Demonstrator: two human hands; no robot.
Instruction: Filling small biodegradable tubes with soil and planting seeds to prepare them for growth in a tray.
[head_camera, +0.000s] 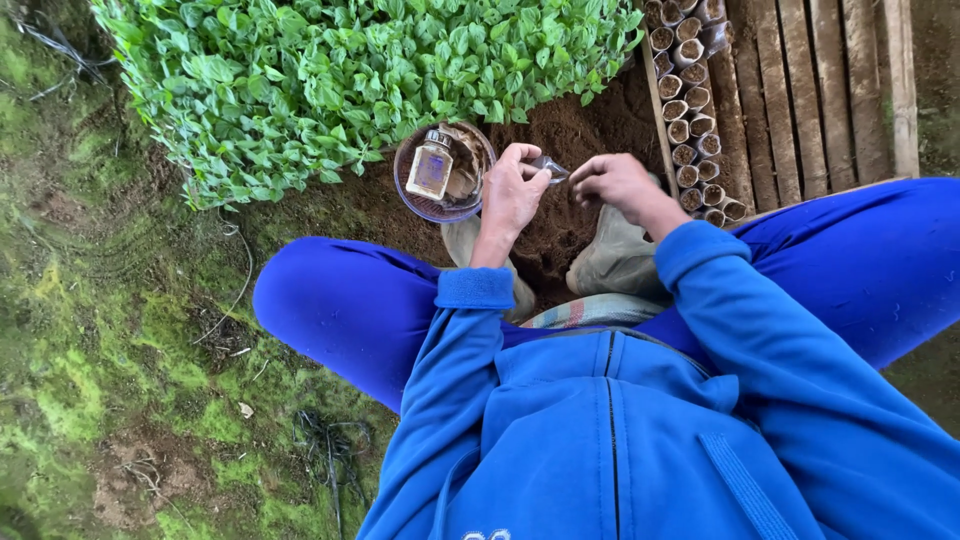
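My left hand (511, 193) and my right hand (620, 185) meet over a patch of dark soil (570, 135), both pinching a small clear plastic seedling bag (549, 167) between the fingertips. Just left of my left hand stands a clear round plastic bowl (408, 185) with soil and a small glass bottle (431, 166) inside it. I sit with knees apart in blue trousers and a blue zip jacket, my muddy boots (615, 258) on the soil below the hands.
A dense bed of green seedlings (330, 70) fills the top. Rows of small soil-filled bags (688, 105) stand right of the soil, beside wooden planks (815, 90). Mossy ground (110, 330) lies to the left.
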